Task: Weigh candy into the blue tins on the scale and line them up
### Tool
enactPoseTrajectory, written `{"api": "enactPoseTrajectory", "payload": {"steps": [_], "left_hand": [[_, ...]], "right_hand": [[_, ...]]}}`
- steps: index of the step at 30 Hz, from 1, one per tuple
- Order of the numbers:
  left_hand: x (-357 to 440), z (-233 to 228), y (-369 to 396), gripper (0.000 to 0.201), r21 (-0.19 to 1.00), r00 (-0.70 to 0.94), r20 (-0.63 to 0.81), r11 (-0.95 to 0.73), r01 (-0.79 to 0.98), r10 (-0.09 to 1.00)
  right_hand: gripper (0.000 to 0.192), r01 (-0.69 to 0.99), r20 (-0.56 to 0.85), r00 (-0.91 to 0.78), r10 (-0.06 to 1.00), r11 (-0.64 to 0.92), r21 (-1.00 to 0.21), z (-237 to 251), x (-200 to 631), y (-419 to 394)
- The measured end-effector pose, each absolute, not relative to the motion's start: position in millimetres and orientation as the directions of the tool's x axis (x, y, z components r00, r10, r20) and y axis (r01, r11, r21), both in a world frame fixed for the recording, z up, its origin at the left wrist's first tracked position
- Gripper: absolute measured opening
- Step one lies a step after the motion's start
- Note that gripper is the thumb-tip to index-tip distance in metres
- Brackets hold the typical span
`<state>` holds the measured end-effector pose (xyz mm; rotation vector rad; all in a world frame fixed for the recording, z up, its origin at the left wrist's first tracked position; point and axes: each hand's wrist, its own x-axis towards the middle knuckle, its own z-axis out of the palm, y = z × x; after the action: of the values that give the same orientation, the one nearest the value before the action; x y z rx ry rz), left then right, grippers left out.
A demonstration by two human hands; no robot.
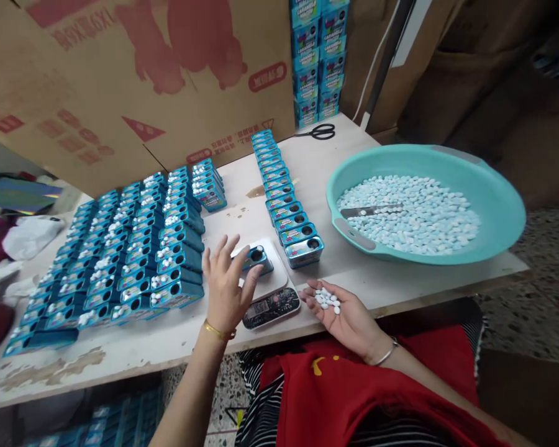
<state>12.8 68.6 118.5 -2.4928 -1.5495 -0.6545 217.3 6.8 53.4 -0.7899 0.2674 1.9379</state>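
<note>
Centre of frame: left hand (224, 287), fingers spread wide, holding nothing, fingertips just touching a small blue tin (255, 257) set on the white platform of a pocket scale (270, 297). Lower centre, right of the scale: right hand (342, 310), palm up and cupped, cradling a small heap of pale tablets (327, 300) (loose, not pinched). Tin judged light, stiff and smooth-sided, likely to skate on the platform if nudged; best taken across its two long sides between thumb and fingers, round hole in the lid kept upward. Tablets judged hard, tiny and prone to roll; better tipped from the palm than picked singly.

Right of frame: teal basin (494, 205), holding a bed of the same tablets with a flat metal scoop (371, 210) lying in it. Upper centre: a single file of open-holed tins (284, 198) running back from the scale. Left of frame: filled tins in rows (130, 248), tablets showing at the holes. Behind: scissors (320, 131), a stack of blue tins (317, 59), printed cardboard cartons (135, 81).

Surface: white tabletop (135, 347), worn and chipped along the near edge. Floor beneath speckled terrazzo; room crowded with boxes.
</note>
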Motion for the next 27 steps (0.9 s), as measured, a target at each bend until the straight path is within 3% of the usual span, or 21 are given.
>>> {"api": "enactPoseTrajectory", "payload": {"steps": [3, 5, 9, 17, 24, 27], "left_hand": [[4, 121, 78, 0.065, 0.080, 0.453, 0.281, -0.491, 0.868, 0.846], [-1, 121, 84, 0.062, 0.057, 0.527, 0.194, -0.546, 0.836, 0.827], [-10, 120, 92, 0.046, 0.076, 0.615, 0.243, -0.647, 0.759, 0.750], [-20, 116, 98, 0.045, 0.103, 0.680, 0.244, -0.716, 0.690, 0.691], [-23, 137, 122, 0.062, 0.218, 0.599, 0.190, -0.628, 0.747, 0.778], [-26, 163, 184, 0.062, 0.221, 0.518, 0.279, -0.579, 0.785, 0.809]], "right_hand": [[0.012, -0.863, -0.694, -0.215, 0.687, -0.466, -0.194, 39, 235, 3], [0.010, -0.866, -0.717, -0.172, 0.676, -0.450, -0.216, 33, 243, 1], [0.012, -0.862, -0.723, -0.143, 0.676, -0.444, -0.245, 31, 245, 1], [0.011, -0.837, -0.740, -0.182, 0.648, -0.496, -0.229, 34, 243, 6], [0.015, -0.826, -0.758, -0.197, 0.621, -0.521, -0.212, 25, 241, 7], [0.025, -0.785, -0.745, -0.206, 0.634, -0.562, -0.262, 22, 240, 5]]}}
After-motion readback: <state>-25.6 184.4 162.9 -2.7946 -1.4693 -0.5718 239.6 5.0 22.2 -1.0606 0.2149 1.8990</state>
